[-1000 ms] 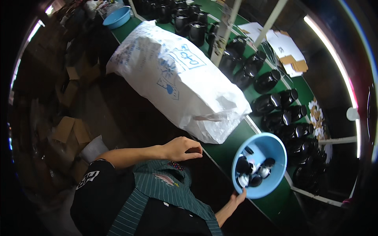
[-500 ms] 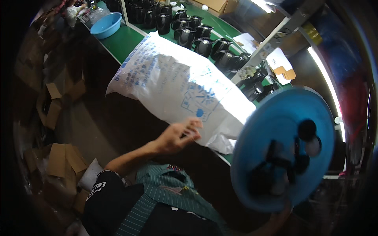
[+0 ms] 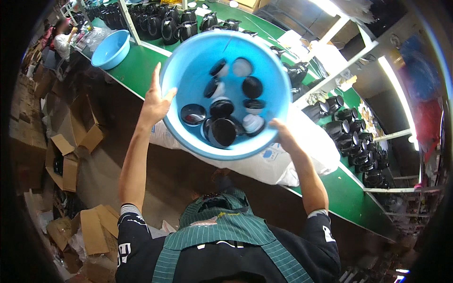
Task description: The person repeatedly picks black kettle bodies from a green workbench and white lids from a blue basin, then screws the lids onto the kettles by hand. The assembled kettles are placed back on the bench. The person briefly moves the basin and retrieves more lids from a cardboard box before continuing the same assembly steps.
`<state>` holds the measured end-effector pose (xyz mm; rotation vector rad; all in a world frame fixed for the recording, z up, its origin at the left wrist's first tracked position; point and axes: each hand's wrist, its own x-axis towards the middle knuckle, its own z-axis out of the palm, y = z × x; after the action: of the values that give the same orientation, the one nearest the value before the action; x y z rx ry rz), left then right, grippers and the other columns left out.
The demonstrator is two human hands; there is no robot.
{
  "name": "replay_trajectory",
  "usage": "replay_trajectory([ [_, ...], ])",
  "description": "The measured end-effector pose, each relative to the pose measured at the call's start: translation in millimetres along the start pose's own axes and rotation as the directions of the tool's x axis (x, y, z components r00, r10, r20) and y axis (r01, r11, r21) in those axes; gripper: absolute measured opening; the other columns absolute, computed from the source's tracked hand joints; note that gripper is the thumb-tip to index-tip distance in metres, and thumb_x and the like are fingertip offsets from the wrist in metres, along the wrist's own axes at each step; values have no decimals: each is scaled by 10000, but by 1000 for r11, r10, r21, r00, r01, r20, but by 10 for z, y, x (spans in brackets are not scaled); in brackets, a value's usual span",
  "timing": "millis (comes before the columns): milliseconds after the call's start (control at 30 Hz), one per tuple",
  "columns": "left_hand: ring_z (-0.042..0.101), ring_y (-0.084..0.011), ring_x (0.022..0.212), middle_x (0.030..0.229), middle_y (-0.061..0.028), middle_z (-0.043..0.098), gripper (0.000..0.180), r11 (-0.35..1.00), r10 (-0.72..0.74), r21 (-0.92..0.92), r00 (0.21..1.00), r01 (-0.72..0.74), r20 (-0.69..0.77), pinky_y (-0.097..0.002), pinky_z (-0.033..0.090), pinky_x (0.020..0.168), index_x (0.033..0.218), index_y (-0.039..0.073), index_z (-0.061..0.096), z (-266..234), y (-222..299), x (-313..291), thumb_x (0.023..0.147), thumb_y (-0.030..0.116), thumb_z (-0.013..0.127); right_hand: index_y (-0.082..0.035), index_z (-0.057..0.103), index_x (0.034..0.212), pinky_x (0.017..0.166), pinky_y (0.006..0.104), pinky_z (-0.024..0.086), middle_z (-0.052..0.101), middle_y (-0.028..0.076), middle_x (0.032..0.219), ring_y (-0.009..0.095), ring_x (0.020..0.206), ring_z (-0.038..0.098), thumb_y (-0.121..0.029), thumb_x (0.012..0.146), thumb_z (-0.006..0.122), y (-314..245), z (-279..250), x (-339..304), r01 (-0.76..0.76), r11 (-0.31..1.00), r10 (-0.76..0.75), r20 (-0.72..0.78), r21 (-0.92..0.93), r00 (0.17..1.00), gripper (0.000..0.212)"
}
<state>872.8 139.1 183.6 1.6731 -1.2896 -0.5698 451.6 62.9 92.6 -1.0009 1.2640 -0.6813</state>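
Note:
I hold a light blue plastic basin [image 3: 196, 66] up in front of me with both hands. Several round black lids [image 3: 222, 132] lie in its bottom, along with a couple of pale ones. My left hand [image 3: 155, 101] grips the basin's left rim, fingers pointing up. My right hand [image 3: 283, 137] holds the lower right rim. Below the basin, a large white printed sack [image 3: 283, 165] lies on the green table [image 3: 349, 198].
Rows of black kettles [image 3: 349, 127] stand along the green table, with more at the far end [image 3: 165, 23]. A second blue basin [image 3: 111, 49] sits on the table at upper left. Open cardboard boxes [image 3: 71, 151] litter the floor at left. A person [image 3: 61, 40] sits far left.
The basin has swung from my right side, held by the right hand alone, up to the centre. My left hand left the sack and took the basin's left rim.

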Motion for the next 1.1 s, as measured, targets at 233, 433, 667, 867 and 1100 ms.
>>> replay_trajectory([
  [233, 664, -514, 1115, 1349, -352, 616, 867, 887, -134, 439, 989, 145, -54, -528, 539, 952, 1679, 160, 158, 1010, -1081, 429, 899, 23, 513, -1, 642, 1221, 773, 485, 623, 716, 143, 1018, 295, 873, 724, -311, 856, 744, 1418, 243, 1641, -280, 957, 280, -3, -74, 960, 490],
  [433, 651, -522, 1096, 1426, -334, 550, 905, 874, -98, 480, 995, 79, 15, -545, 536, 940, 1688, 132, 96, 1115, -923, 443, 900, 18, 526, 79, 664, 1152, 786, 460, 612, 743, 221, 989, 396, 806, 745, -260, 844, 754, 1365, 111, 1640, -85, 905, 69, -53, -418, 996, 467],
  [667, 327, -479, 1517, 1630, -311, 270, 971, 537, 38, 834, 991, -130, 130, -592, 327, 1212, 1677, 64, 165, 1068, -429, 424, 878, 32, 715, -116, 484, 1557, 1141, 540, 412, 408, 284, 1559, 456, 1417, 440, -389, 821, 853, 127, 782, 543, 633, 419, -592, 333, -650, 734, 868],
  [867, 372, -416, 1490, 1530, -223, 452, 748, 535, 426, 499, 728, -682, 537, -570, 223, 1271, 1480, 28, 507, 2059, 368, 1646, 825, 176, 837, -102, 569, 1436, 683, 415, 537, 501, 132, 1463, 334, 1128, 534, -265, 745, 784, 1051, 1540, 862, 362, 110, -441, 281, -926, 852, 742],
  [1100, 538, -431, 1341, 1406, -284, 540, 915, 763, 229, 288, 659, -578, 717, -469, 481, 1115, 1545, -53, 356, 4381, -300, 2990, 843, 298, 828, -6, 443, 1466, 1056, 445, 481, 461, 251, 1393, 410, 1268, 531, -236, 847, 831, 272, 861, 709, 307, 814, -410, -113, -494, 905, 766],
])
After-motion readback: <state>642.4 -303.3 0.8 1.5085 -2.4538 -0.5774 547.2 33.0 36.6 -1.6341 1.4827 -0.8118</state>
